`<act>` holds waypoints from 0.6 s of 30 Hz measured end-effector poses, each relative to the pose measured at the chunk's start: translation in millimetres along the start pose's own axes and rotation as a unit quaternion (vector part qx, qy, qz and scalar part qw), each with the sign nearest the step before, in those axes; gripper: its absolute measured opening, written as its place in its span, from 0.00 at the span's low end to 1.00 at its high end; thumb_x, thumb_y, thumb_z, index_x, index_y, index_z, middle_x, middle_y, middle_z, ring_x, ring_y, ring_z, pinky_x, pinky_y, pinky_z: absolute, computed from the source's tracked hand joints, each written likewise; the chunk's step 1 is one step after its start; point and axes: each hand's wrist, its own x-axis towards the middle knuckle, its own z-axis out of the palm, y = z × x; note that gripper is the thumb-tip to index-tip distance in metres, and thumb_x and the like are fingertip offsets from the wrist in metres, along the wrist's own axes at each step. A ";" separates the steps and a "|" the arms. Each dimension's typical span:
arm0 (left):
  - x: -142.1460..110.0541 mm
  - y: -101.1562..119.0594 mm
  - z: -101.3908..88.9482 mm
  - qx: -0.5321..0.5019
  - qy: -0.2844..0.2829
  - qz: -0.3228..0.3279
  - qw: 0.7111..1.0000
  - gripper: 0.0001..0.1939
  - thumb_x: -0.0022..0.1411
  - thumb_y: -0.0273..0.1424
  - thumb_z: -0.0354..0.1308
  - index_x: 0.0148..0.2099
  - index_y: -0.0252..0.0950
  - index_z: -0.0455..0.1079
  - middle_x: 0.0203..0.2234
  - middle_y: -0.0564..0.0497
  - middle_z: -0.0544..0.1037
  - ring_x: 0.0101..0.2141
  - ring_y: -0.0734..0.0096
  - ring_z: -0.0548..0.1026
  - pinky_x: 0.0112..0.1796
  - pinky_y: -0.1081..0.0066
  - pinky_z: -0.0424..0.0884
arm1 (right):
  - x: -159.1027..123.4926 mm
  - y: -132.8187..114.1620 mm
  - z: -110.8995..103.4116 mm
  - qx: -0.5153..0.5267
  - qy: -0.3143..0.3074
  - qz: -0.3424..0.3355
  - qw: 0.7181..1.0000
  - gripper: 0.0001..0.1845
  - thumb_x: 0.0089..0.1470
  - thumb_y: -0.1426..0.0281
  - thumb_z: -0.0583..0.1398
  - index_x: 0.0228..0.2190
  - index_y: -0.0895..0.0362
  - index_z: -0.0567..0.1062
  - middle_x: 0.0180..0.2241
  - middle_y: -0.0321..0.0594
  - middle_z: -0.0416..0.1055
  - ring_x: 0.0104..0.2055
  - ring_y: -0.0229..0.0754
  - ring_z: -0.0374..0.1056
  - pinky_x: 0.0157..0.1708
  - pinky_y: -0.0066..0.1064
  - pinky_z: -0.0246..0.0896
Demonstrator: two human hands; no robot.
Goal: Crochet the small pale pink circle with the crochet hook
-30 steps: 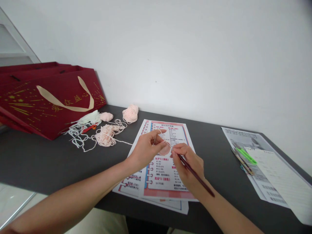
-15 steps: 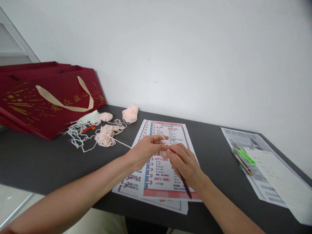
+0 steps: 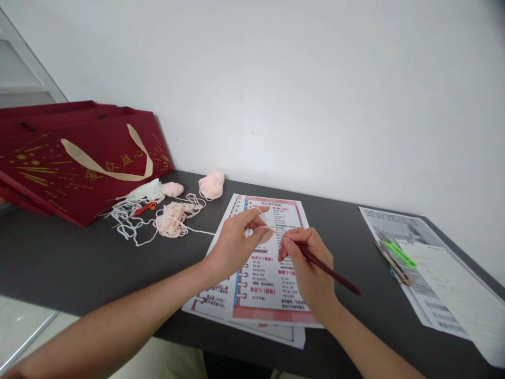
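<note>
Pale pink yarn loops over the raised index finger of my left hand [image 3: 231, 242], whose thumb and fingers pinch a small pale pink crochet piece [image 3: 267, 236]. My right hand [image 3: 313, 268] is closed around a crochet hook [image 3: 335, 272] with a dark red handle, its tip end toward the piece and its handle end pointing right. Exactly how the yarn sits on the hook is too small to tell. Both hands are above printed pattern sheets [image 3: 268, 315]. From the left hand the strand runs back to a loose pink yarn heap [image 3: 170, 220].
White yarn strands [image 3: 128, 208], a small pink bundle [image 3: 172, 189] and a pink yarn ball [image 3: 212, 184] lie at the back left, beside dark red gift bags [image 3: 90, 163]. Bright green snips [image 3: 400, 255] and a metal tool rest on papers [image 3: 442, 284] at right. A wall stands behind.
My right hand has drawn away to the right from my left, and the hook has swung from steep to a flatter slant. A gap with yarn now shows between the hands.
</note>
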 end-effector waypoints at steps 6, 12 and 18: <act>-0.3 5.1 -3.8 0.040 0.005 0.017 0.999 0.18 0.57 0.26 0.57 0.51 0.34 0.70 0.27 0.54 0.76 0.32 0.72 0.73 0.40 0.69 0.66 | 8.2 -3.6 -2.1 0.209 -0.007 0.158 0.965 0.07 0.56 0.72 0.57 0.26 0.56 0.68 0.22 0.32 0.66 0.21 0.33 0.62 0.21 0.27 0.61; 5.4 0.4 -6.4 -0.022 -0.025 -0.023 0.999 0.18 0.57 0.28 0.57 0.51 0.33 0.69 0.28 0.51 0.74 0.33 0.69 0.72 0.39 0.67 0.66 | 3.3 -0.7 -13.5 -0.103 -0.075 -0.163 0.978 0.09 0.53 0.80 0.58 0.33 0.53 0.70 0.34 0.37 0.72 0.35 0.38 0.70 0.34 0.29 0.64; 4.0 4.2 -5.8 -0.006 -0.026 0.009 1.000 0.14 0.58 0.25 0.54 0.47 0.33 0.71 0.28 0.51 0.73 0.37 0.68 0.72 0.43 0.68 0.65 | 0.6 2.0 -11.8 -0.107 -0.050 -0.167 0.979 0.09 0.53 0.80 0.59 0.33 0.53 0.70 0.34 0.36 0.72 0.33 0.37 0.70 0.33 0.29 0.65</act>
